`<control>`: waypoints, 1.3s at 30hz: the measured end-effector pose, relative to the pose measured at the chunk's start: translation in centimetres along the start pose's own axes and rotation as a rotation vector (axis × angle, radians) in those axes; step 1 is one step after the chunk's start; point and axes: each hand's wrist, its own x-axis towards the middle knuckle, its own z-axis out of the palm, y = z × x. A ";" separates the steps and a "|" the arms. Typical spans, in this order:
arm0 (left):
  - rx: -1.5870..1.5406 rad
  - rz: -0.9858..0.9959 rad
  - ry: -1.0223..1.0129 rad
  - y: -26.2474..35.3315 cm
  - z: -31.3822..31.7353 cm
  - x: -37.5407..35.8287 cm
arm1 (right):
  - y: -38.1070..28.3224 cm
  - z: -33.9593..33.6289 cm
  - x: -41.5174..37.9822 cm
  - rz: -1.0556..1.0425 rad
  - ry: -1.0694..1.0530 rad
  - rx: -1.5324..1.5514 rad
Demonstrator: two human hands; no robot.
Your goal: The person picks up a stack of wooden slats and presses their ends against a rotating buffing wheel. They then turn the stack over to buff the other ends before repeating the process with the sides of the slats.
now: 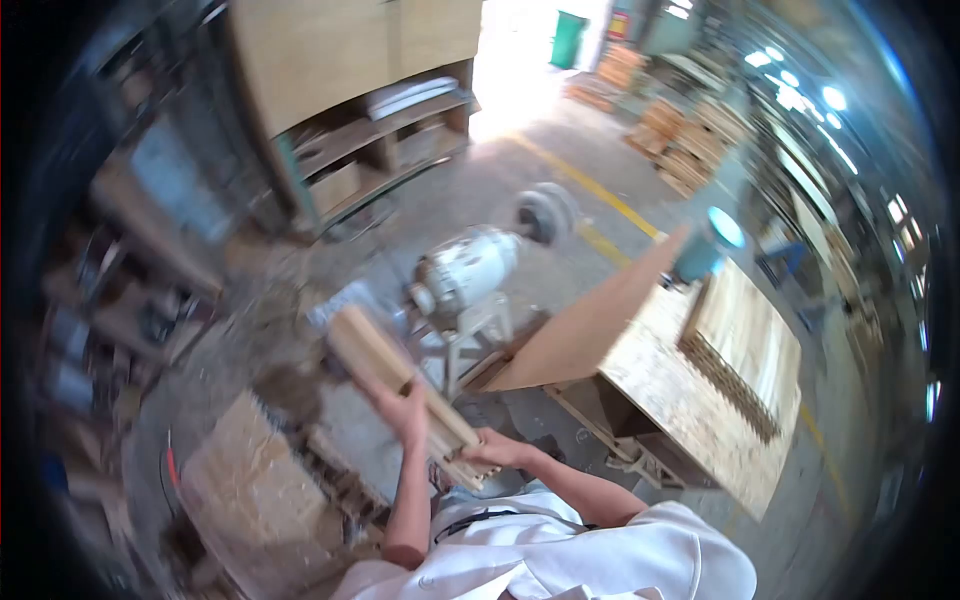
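A bundle of long pale wooden strips [370,350] is held at a slant in front of my body. My left hand [402,410] grips it around the middle, with the fingers partly hidden by the wood. Around the lower end, near my waist, my right hand [492,450] is closed on the same strips. Just beyond the far end of the bundle stands a motor-like machine [465,270] with a round wheel on a metal stand, slightly blurred.
On the right, a worktable [660,400] holds a stack of notched boards [745,350] and a teal container [705,250]. Lower left is a pale board surface [250,480] beside more wood. A cabinet [350,60] stands behind; stacked wood [685,145] lies farther back.
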 end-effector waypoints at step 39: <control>-0.314 -0.132 -1.177 14.0 39.8 -35.4 | 24.5 -34.6 -53.3 0.127 1.358 -0.980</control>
